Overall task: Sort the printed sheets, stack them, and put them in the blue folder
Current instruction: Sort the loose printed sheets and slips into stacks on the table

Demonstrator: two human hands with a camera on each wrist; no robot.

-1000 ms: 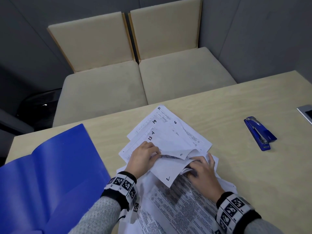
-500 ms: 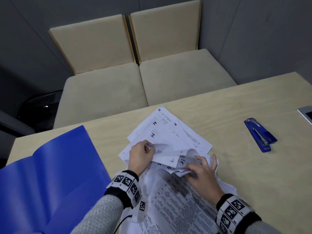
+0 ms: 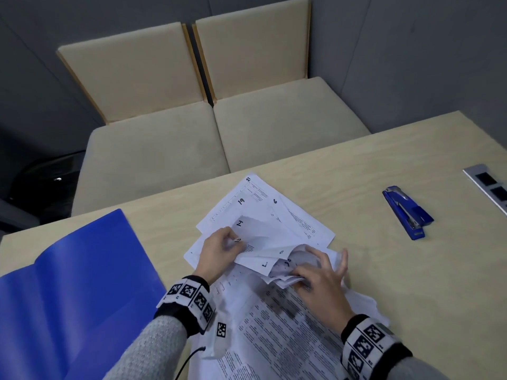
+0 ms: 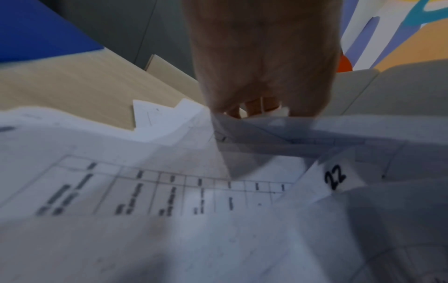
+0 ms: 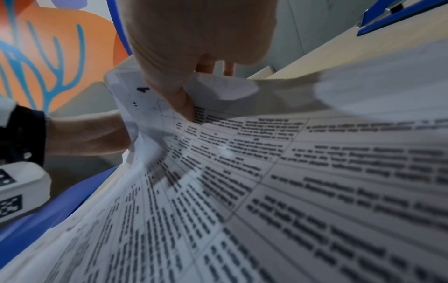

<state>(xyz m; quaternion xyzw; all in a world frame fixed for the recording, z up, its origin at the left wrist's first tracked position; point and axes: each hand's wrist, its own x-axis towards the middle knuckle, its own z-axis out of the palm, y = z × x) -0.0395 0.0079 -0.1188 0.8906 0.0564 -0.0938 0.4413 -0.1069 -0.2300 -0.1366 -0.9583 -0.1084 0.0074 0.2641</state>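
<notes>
A loose pile of printed sheets (image 3: 263, 215) with handwritten numbers lies on the wooden table (image 3: 384, 270) in front of me. My left hand (image 3: 219, 250) pinches the lifted corners of a few upper sheets near the number 14. My right hand (image 3: 318, 275) pinches the curled corners of sheets (image 3: 277, 266) at the pile's right, thumb on top. More printed sheets (image 3: 279, 333) spread toward me under both wrists. The blue folder (image 3: 68, 292) lies open at the left. In the left wrist view a corner marked 22 (image 4: 335, 179) shows. In the right wrist view the thumb (image 5: 184, 103) presses on printed paper (image 5: 290, 191).
A blue stapler (image 3: 407, 211) lies on the table to the right of the pile. A metal socket panel (image 3: 491, 185) sits at the right edge. Two beige cushioned seats (image 3: 208, 127) stand beyond the table's far edge against grey walls.
Both hands have leafed further through the pile: the sheet marked 13 is folded back and 14 now shows. The right hand's fingers have spread more over the curled corners.
</notes>
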